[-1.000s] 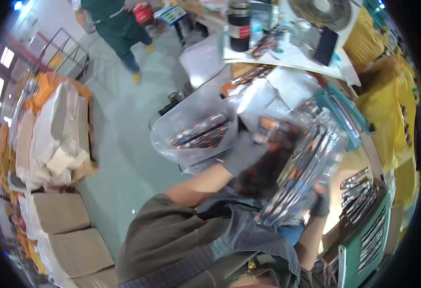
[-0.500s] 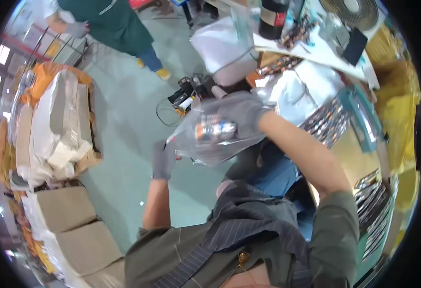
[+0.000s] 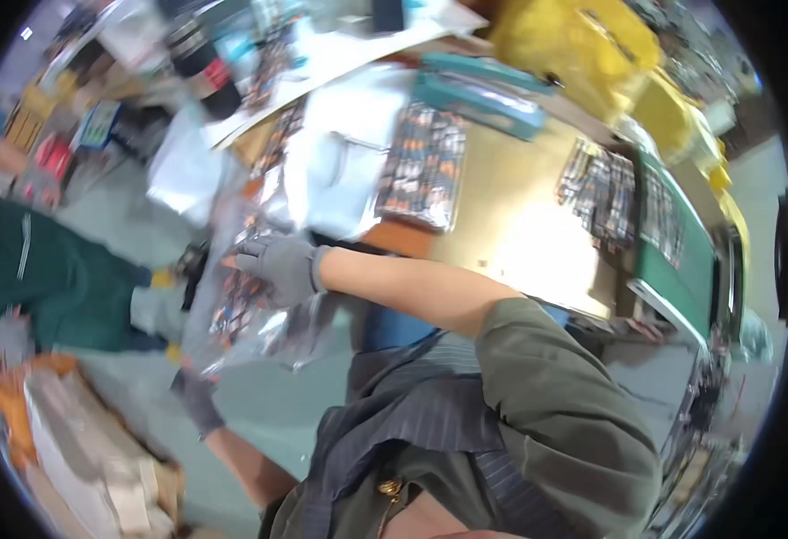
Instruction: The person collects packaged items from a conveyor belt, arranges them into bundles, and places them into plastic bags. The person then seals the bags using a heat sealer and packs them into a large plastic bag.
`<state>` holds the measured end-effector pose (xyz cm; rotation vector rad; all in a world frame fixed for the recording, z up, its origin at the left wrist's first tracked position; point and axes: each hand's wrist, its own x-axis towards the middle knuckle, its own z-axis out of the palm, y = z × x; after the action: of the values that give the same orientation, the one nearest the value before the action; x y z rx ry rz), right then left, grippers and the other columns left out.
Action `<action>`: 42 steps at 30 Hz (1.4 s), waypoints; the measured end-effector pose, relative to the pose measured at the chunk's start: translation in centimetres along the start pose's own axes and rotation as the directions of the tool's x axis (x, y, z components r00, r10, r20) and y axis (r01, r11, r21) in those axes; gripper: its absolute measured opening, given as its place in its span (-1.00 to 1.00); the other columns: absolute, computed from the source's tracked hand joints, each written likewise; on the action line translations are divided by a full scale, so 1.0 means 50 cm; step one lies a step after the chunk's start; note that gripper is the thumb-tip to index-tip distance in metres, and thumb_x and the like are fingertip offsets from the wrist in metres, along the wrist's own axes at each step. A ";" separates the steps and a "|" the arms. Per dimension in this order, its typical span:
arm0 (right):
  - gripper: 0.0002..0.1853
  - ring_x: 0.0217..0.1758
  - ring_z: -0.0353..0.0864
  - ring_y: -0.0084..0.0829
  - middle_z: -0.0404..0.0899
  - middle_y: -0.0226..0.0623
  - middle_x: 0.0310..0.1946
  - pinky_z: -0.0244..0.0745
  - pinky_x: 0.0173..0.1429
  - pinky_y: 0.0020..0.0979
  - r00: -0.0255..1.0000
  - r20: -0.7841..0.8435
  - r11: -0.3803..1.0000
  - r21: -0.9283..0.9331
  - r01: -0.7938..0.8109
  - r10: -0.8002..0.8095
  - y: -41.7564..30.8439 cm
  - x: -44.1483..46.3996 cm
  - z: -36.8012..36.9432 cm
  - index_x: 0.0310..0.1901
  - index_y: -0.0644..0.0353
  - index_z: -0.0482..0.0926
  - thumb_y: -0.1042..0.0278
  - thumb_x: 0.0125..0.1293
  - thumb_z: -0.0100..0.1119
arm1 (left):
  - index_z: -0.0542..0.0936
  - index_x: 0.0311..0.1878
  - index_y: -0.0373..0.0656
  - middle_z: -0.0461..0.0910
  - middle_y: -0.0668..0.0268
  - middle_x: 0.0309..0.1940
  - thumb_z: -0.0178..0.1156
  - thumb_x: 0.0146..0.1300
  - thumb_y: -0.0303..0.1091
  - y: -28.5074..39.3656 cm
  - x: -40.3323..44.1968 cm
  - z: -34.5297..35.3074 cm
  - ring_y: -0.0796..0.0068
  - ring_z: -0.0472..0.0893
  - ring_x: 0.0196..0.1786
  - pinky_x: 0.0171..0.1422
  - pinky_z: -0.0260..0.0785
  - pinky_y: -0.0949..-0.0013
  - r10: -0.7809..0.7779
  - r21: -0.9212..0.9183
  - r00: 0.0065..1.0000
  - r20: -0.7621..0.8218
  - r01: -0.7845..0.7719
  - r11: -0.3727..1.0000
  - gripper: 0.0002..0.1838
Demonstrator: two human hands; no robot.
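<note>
A clear plastic bag (image 3: 268, 340) is stretched between my two hands, with small dark-and-orange packaged pieces (image 3: 232, 305) inside it; blur hides what kind they are. My right hand (image 3: 279, 268), in a grey glove, lies over the bag's upper side with its fingers curled onto the plastic. Lower left, my left hand (image 3: 198, 400), gloved too, has its fingers closed at the bag's bottom corner. Beyond the bag, a bundle of similar dark-and-orange pieces (image 3: 423, 166) rests on the work table (image 3: 497, 180).
A teal sealer-like device (image 3: 479, 94) lies at the table's back, near yellow bags (image 3: 574, 40). More packaged pieces (image 3: 596, 189) sit to the right. A dark bottle (image 3: 203, 72) stands upper left. A person in a green apron (image 3: 53, 269) is at the left, above wrapped cartons (image 3: 88, 449).
My view has swung right toward the table. Both hands and the bag now appear farther left, the bag hanging more upright in view. Both hands still hold it.
</note>
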<state>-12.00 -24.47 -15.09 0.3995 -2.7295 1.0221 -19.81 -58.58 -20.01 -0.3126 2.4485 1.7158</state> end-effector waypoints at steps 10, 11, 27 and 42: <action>-0.26 0.27 0.33 0.07 0.46 0.17 0.08 0.17 0.38 -0.09 -0.108 -0.914 0.150 0.179 -0.972 0.392 0.138 -0.967 -0.666 0.10 0.33 0.47 -0.19 0.10 0.24 | 0.44 0.19 -0.31 0.52 0.14 0.07 0.11 0.39 -0.22 0.302 -0.181 0.248 0.35 0.55 0.03 0.10 0.39 0.38 0.600 0.052 0.777 0.191 -0.618 0.784 -0.57; -0.21 0.24 0.38 0.09 0.46 0.18 0.09 0.24 0.34 -0.09 -0.186 -0.970 -0.057 0.179 -0.982 0.157 0.119 -1.071 -0.691 0.10 0.34 0.48 -0.29 0.09 0.18 | 0.44 0.20 -0.28 0.51 0.16 0.06 0.11 0.38 -0.24 0.343 -0.223 0.305 0.39 0.54 0.00 0.08 0.40 0.39 0.599 0.025 0.752 0.275 -0.628 0.778 -0.58; 0.02 0.21 0.37 0.07 0.37 0.16 0.13 0.31 0.25 -0.07 -0.365 -0.679 -0.258 0.258 -0.931 0.638 0.279 -1.051 -0.596 0.29 0.38 0.19 -0.29 -0.01 0.29 | 0.40 0.12 -0.42 0.48 -0.26 0.05 -0.02 0.26 0.32 0.278 -0.905 1.319 -0.18 0.49 0.13 0.19 0.34 0.03 0.340 -0.203 0.027 0.940 -0.756 0.623 -0.18; -0.54 -0.16 0.58 -0.56 0.61 -0.31 -0.14 0.50 -0.08 -0.48 0.127 -0.322 0.290 0.931 0.220 0.938 0.265 -0.913 -0.474 0.08 0.27 0.51 0.14 0.24 0.26 | 0.62 -0.11 -0.28 0.64 0.29 -0.24 0.40 0.07 0.06 0.315 -0.782 1.205 0.54 0.60 -0.20 -0.08 0.44 0.44 0.038 -0.039 -0.009 0.999 -0.047 0.998 -0.45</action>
<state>29.02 9.12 -18.31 -0.9339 -0.8263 1.9297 13.71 6.81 -17.37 0.8223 1.2228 1.0959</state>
